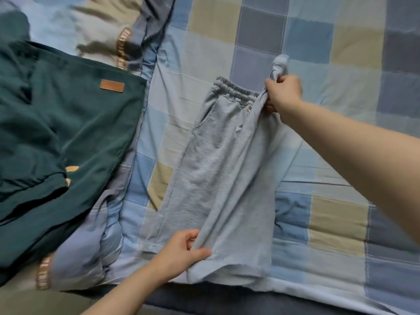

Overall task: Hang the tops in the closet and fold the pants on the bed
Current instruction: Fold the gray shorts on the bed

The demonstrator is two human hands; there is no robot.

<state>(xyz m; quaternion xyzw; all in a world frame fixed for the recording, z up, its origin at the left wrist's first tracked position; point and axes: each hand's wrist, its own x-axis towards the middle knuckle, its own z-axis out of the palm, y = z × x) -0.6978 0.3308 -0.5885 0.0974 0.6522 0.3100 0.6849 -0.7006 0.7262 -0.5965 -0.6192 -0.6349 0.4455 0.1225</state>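
Pinching the hem end of the grey shorts [227, 169] at 6 o'clock, the left hand [181, 251] has thumb and fingers [200, 251] closed on a raised fold of cloth. The shorts lie lengthwise on the checked bed [329, 223], waistband far. At 1 o'clock the right hand [284, 92] is clenched on the bunched waistband end. At 9 o'clock lies a dark green garment [68, 137] with a small tan patch [112, 85], its writing unreadable.

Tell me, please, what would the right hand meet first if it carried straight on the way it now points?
Probably the checked bedsheet: the right hand, gripping the grey shorts, points up-left across it, though its height above is unclear.
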